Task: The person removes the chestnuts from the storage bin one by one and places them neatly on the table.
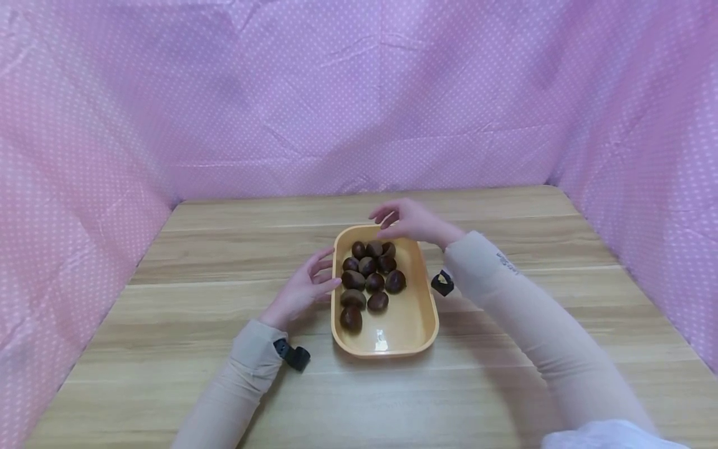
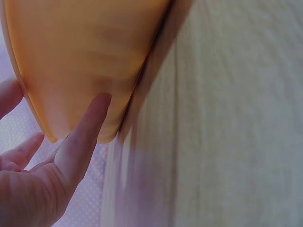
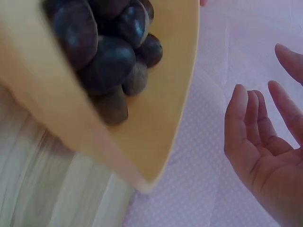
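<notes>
A yellow plastic tray [image 1: 412, 315] stands on the table, its long sides running away from me. Several glossy brown chestnuts [image 1: 374, 283] lie in it, mostly toward its left and far parts. At the tray's left side is my left hand [image 1: 305, 287], fingers spread and fairly straight. In the left wrist view its fingertips [image 2: 102, 101] lie against the tray's outer wall [image 2: 94, 56]. Over the far right corner of the tray hovers my right hand [image 1: 412, 221], its fingers loosely bent. The right wrist view shows that hand [image 3: 265, 151] beside the tray with nothing in it.
The tray rests on a wood-grain table [image 1: 224, 280]. A pink dotted cloth [image 1: 359, 112] hangs behind the table and along both sides. Black straps [image 1: 293, 355] sit at both wrists, over beige sleeves [image 1: 533, 318].
</notes>
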A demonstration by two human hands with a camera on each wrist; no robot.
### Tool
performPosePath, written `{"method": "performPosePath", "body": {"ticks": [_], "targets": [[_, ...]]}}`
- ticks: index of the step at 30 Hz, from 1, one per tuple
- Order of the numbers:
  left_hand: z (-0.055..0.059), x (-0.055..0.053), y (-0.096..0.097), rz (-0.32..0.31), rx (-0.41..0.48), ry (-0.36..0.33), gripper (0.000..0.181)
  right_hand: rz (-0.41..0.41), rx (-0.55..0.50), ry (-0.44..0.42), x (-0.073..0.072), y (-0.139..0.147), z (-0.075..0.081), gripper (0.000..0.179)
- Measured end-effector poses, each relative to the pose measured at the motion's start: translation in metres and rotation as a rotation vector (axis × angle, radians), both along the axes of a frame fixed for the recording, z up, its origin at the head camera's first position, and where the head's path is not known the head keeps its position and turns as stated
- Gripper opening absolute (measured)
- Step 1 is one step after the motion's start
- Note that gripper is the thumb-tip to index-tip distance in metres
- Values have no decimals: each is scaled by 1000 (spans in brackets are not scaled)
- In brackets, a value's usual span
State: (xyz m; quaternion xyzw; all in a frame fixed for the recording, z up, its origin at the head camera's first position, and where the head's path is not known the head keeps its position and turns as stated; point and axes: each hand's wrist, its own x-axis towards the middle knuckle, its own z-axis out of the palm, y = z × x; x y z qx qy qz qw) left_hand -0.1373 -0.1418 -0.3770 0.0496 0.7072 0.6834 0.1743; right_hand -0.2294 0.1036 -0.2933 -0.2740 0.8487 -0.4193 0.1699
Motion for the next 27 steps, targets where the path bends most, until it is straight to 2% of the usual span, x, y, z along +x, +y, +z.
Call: {"method": "performPosePath", "body": {"ticks": [7, 14, 19, 27], "targets": [[0, 0, 0, -4, -2, -1, 71, 16, 23, 10, -5, -19, -12, 46], [-1, -2, -1, 6, -3, -27, 70, 10, 45, -39, -9, -34, -24, 44], [-2, -2, -1, 1, -5, -23, 70, 34, 46, -24, -9, -39, -31, 43], [-2, -1, -2, -9, 9, -11, 71, 35, 89, -50, -8, -39, -37, 45]]}}
